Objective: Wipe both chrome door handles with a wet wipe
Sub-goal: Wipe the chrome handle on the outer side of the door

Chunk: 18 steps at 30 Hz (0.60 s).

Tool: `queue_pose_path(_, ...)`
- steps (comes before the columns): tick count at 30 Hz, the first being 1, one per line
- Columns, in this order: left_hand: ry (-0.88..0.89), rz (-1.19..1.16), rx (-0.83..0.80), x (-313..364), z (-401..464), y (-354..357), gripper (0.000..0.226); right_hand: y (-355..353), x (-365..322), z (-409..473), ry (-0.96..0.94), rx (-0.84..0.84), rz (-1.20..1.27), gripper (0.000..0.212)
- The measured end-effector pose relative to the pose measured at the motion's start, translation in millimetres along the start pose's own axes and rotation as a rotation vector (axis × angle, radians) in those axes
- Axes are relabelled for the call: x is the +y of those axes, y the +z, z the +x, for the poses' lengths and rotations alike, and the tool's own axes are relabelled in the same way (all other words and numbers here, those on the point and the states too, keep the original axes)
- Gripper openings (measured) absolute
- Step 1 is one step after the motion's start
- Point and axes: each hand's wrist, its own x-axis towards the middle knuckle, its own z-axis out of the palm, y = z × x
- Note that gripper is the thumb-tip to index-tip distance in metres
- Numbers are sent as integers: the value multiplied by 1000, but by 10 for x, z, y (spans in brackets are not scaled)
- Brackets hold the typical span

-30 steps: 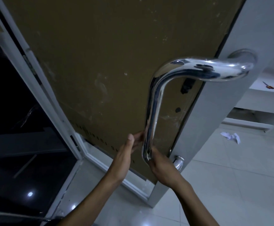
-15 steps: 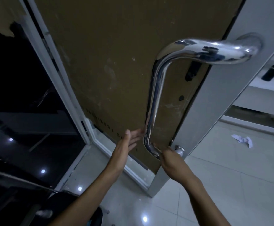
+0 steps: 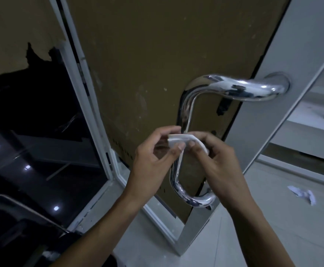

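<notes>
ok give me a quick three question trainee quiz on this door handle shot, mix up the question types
1. True or false: the white wipe is held by both the left hand and the right hand.
2. Multiple choice: where does the crumpled paper lie? A) on the chrome handle B) on the floor to the right of the door C) in the left hand
3. Fill in: the hands hold the wipe in front of the handle's ______ bar.

Key: 1 true; 2 B; 3 vertical
</notes>
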Motion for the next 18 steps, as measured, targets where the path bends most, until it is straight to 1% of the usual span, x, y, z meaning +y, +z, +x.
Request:
queue_pose_path(2, 62, 33, 60, 66, 111, 34, 17, 14, -62, 94, -49, 40, -30, 18)
queue_pose_path(4, 110, 63, 134, 90, 217, 53, 14, 31, -79, 166, -67, 107, -30, 13)
queue_pose_path(8, 171, 124, 283, 51, 368, 104, 21, 74, -39, 241, -28, 191, 81, 8)
queue_pose_path(10, 214, 171, 342, 19, 413, 151, 23, 112, -18, 276, -30, 281, 145, 5)
queue_pose_path(13, 270, 166, 407, -43, 483, 224, 18, 172, -5, 335, -51, 431, 221, 10)
queue_pose_path(16, 396, 214, 509, -115, 532, 289, 16, 200, -5, 380, -70, 468, 281, 14)
queue_pose_path(18, 439, 267, 572, -160, 524, 351, 13, 213, 5, 384, -76, 477, 295, 14)
